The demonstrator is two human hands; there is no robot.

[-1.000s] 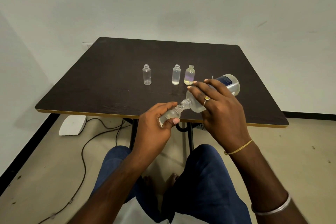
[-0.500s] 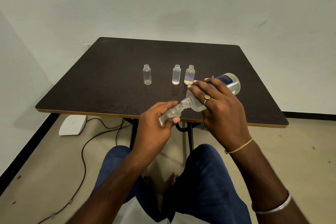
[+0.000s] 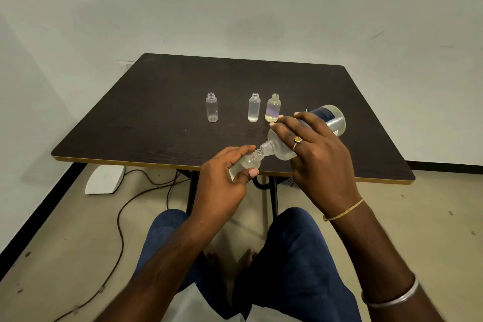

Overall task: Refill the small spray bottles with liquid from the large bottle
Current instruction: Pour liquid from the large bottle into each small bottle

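Four small bottles (image 3: 212, 108) (image 3: 254, 108) (image 3: 273, 108) (image 3: 251, 162), one large bottle (image 3: 332, 119), two hands (image 3: 224, 178) (image 3: 321, 159), one table (image 3: 156, 102).

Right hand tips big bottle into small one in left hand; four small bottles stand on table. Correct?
No. Head view shows three small bottles standing on the table, not four; the rest holds.

Large bottle (image 3: 336, 123) label (image 3: 323, 113) illegible.

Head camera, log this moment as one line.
left hand: holds small bottle | right hand: tilts large bottle, necks meeting | table: three spare bottles standing, uncapped
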